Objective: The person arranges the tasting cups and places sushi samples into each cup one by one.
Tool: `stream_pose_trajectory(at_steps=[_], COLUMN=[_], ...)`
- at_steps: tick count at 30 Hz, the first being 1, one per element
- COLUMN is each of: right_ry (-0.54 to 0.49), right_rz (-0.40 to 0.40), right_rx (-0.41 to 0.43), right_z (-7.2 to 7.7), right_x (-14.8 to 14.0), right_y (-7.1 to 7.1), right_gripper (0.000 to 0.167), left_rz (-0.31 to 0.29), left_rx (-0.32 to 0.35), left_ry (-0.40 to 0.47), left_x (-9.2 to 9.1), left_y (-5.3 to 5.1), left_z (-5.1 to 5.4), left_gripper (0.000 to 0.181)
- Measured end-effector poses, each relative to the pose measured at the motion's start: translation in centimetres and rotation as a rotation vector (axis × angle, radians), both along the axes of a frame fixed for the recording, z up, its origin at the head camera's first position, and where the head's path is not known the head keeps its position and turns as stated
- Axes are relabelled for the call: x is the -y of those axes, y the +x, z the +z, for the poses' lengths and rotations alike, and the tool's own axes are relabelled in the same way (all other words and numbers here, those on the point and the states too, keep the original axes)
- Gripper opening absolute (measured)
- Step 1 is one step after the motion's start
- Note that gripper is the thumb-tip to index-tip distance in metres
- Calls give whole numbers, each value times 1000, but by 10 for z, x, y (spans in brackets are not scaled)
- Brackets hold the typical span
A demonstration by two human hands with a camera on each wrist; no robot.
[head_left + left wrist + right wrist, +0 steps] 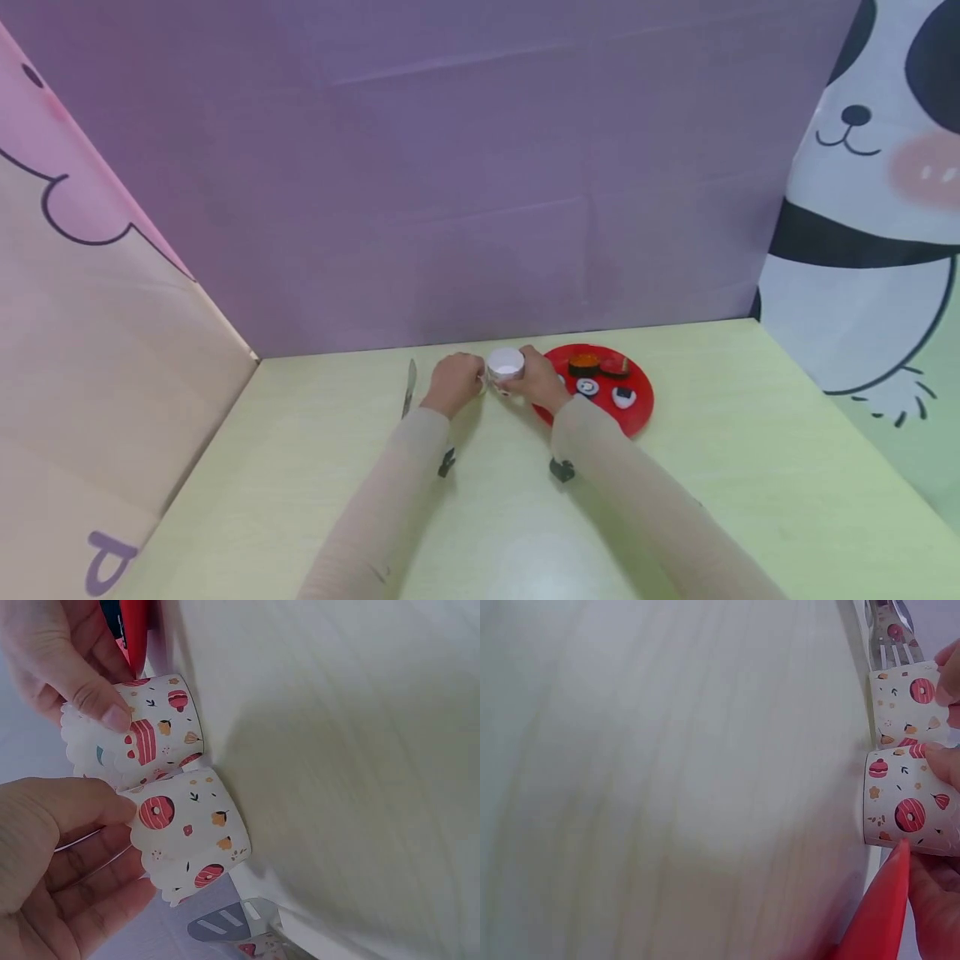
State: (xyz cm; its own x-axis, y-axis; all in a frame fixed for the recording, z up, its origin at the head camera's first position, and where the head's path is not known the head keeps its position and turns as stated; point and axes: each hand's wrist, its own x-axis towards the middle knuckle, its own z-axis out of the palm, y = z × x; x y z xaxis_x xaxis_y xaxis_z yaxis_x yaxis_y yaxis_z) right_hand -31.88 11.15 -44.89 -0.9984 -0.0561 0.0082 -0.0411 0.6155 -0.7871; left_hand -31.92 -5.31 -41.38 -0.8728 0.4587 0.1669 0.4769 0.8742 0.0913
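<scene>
Two white paper baking cups printed with donuts and cakes stand side by side on the table. My right hand (542, 382) grips one paper baking cup (169, 724), its thumb on the outer wall. Just left of it, my left hand (67, 855) pinches the scalloped rim of the other cup (195, 832) between thumb and fingers. From the head view, the right cup (506, 364) shows its white inside, while the left cup is mostly hidden behind my left hand.
A red plate (637, 417) with several toy sushi pieces, among them an orange-topped one (583, 364), sits beside my right hand. Left of my left hand lies a silver utensil (409, 387). Fork tines (894, 656) show beyond the cups. A purple backdrop (480, 208) rises behind the table.
</scene>
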Motion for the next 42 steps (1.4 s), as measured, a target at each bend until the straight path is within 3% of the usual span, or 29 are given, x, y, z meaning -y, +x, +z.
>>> stream_pose_trajectory(at_steps=[7, 15, 21, 25, 29, 35, 38, 39, 42], right_ry=[-14, -26, -36, -2, 18, 23, 22, 22, 25], right_rz=[6, 11, 37, 47, 55, 62, 56, 53, 52], right_rx=[14, 3, -29, -101, -114, -114, -107, -104, -109], right_z=[1, 2, -1, 1, 4, 3, 1, 0, -1], right_x=[2, 4, 5, 4, 2, -1, -3, -4, -6], right_y=[1, 3, 4, 4, 4, 0, -1, 0, 1], right_gripper=[57, 56, 54, 52, 48, 46, 44, 43, 42], left_rz=[-2, -25, -84, -143, -182, -162, -144, -159, -160], left_rx=[-6, -145, -186, -165, -135, -134, -94, -112, -78], left_ry=[-25, 66, 89, 71, 34, -19, -40, -27, -14], left_x=[1, 2, -7, -17, -25, -37, -42, -42, -44], left_y=[0, 2, 7, 9, 9, 8, 6, 1, 0], left_z=[-1, 5, 9, 13, 17, 20, 20, 14, 13], left_gripper=[5, 6, 6, 7, 7, 10, 13, 13, 14])
